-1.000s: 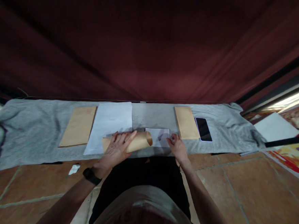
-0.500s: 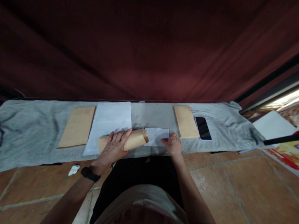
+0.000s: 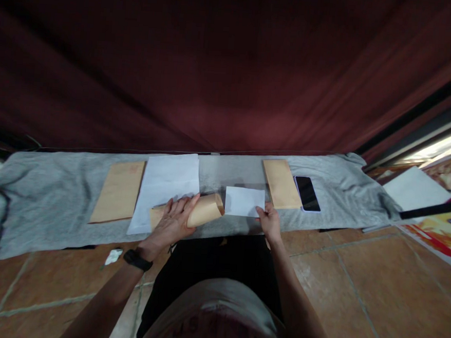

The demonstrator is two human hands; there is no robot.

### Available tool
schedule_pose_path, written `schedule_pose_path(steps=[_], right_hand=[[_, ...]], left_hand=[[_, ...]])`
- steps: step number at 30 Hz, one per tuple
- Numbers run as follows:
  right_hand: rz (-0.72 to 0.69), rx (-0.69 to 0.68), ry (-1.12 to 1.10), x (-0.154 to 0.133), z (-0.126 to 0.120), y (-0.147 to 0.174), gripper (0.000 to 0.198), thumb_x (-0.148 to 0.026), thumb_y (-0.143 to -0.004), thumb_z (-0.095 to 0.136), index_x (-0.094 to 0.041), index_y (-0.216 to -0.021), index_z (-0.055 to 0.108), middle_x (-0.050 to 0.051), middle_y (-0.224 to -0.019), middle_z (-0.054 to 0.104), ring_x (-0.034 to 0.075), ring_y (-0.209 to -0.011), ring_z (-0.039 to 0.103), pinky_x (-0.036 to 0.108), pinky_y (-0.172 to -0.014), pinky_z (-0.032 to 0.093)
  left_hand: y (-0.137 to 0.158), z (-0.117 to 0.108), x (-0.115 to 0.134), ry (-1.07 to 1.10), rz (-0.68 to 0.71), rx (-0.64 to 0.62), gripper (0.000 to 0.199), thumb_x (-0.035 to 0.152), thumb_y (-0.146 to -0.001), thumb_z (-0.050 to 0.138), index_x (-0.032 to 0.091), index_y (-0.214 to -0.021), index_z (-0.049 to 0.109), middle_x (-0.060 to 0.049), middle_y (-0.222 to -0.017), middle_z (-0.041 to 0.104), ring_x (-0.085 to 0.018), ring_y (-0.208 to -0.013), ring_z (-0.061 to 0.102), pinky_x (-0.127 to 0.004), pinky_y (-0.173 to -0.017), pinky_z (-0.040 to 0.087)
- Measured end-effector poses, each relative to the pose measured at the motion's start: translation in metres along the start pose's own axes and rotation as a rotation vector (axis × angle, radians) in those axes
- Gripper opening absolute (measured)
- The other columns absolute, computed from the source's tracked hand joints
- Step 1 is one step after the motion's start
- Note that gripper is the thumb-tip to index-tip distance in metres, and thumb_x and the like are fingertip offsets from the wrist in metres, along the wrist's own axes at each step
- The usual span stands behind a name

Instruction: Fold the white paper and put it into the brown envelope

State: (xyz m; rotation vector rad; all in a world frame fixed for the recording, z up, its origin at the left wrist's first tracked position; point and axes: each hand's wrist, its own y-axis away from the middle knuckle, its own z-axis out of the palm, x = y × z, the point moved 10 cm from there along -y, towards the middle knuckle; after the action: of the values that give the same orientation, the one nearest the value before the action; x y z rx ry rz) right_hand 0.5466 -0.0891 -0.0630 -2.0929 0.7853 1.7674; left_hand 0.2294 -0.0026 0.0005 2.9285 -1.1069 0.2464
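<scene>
My left hand [image 3: 174, 222] lies across a brown paper envelope [image 3: 206, 211], its thumb at the near edge and its fingers over the far side. The envelope bulges between them, and its right end gapes open. My right hand [image 3: 268, 221] pinches the right edge of a small white sheet of paper [image 3: 244, 201], which appears slightly raised and casts a shadow on the cloth. The sheet's left edge is just right of the envelope's open end, with a small gap between. Part of the envelope is hidden under my left hand.
A large white sheet [image 3: 171, 173] lies partly under the held envelope. Another brown envelope [image 3: 119, 192] lies left of it. At right are a brown envelope stack [image 3: 282, 183] and a phone [image 3: 307, 194]. All rest on grey cloth [image 3: 54, 193] before a dark red curtain [image 3: 223, 86].
My right hand has drawn the small white sheet to the right and slightly up, away from the envelope's open end. My left hand has stayed on the envelope.
</scene>
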Motion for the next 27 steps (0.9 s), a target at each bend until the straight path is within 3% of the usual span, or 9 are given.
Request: schedule_pose_path(steps=[5,9,16,27], right_hand=[[0.013,-0.003,-0.244,-0.004,0.000,0.006,0.044,-0.057,-0.075,0.068,-0.023,-0.101,0.064,0.004,-0.100,0.072,0.023,-0.090,0.068,0.033,-0.065,0.061],[0.085,-0.108,-0.311,-0.003,0.015,0.012,0.050,-0.060,-0.069,0.074,-0.021,-0.098,0.069,0.006,-0.099,0.073,0.024,-0.090,0.068,0.037,-0.068,0.063],[0.079,-0.231,-0.044,-0.003,0.019,0.007,0.040,-0.057,-0.073,0.069,-0.020,-0.087,0.075,0.003,-0.086,0.074,0.020,-0.069,0.066,0.037,-0.060,0.062],[-0.003,-0.389,0.101,-0.020,0.035,0.012,0.025,-0.041,-0.084,0.056,-0.019,-0.075,0.066,-0.001,-0.065,0.065,0.016,-0.055,0.066,0.027,-0.053,0.055]], left_hand=[[0.000,0.000,0.000,0.007,-0.001,-0.001,0.103,0.027,-0.075,0.068,0.025,-0.161,0.011,-0.015,-0.143,0.050,-0.036,-0.137,0.045,-0.059,-0.120,0.020],[0.000,0.000,0.000,0.013,-0.006,-0.003,0.104,0.027,-0.074,0.069,0.024,-0.161,0.011,-0.016,-0.145,0.049,-0.036,-0.136,0.046,-0.061,-0.120,0.020],[0.000,-0.002,0.003,0.001,0.008,0.008,0.103,0.028,-0.075,0.069,0.024,-0.161,0.012,-0.015,-0.144,0.050,-0.036,-0.136,0.046,-0.060,-0.120,0.019],[-0.002,-0.005,0.010,-0.034,0.069,-0.004,0.102,0.029,-0.077,0.068,0.023,-0.161,0.010,-0.017,-0.144,0.050,-0.036,-0.135,0.047,-0.060,-0.120,0.017]])
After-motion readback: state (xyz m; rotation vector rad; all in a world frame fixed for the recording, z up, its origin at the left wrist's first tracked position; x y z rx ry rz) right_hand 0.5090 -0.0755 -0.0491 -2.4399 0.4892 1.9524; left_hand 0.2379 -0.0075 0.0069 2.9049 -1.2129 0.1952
